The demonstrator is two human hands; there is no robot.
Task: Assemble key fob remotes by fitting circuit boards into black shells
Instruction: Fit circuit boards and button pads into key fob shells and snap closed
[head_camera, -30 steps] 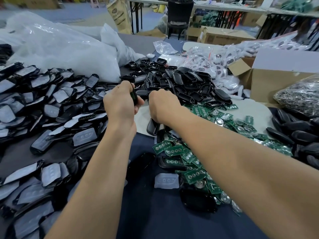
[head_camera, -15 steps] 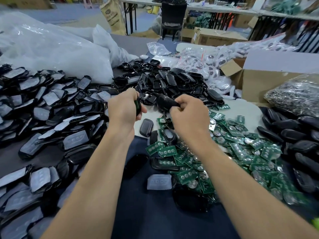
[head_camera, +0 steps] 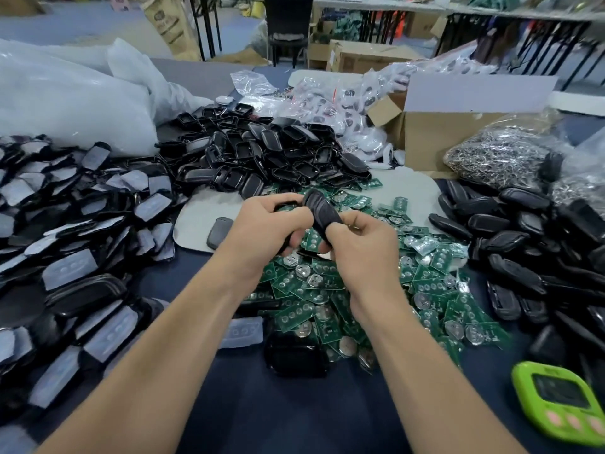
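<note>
My left hand [head_camera: 262,229] and my right hand [head_camera: 363,244] meet above a heap of green circuit boards [head_camera: 376,290]. My right hand pinches a black shell half [head_camera: 320,213], held tilted. My left hand grips another black shell part [head_camera: 285,204], mostly hidden by its fingers; the two parts touch. A pile of empty black shells [head_camera: 262,155] lies just beyond the hands.
Shells with pale rubber pads [head_camera: 72,231] heap up on the left, glossy black covers [head_camera: 523,244] on the right. A green timer [head_camera: 563,401] sits bottom right. A cardboard box [head_camera: 435,132], bagged metal rings [head_camera: 501,155] and white plastic bags [head_camera: 65,103] stand behind.
My right hand picked a black shell half out of the pile and brought it to my left hand. Both hands came nearer to me, over the circuit boards.
</note>
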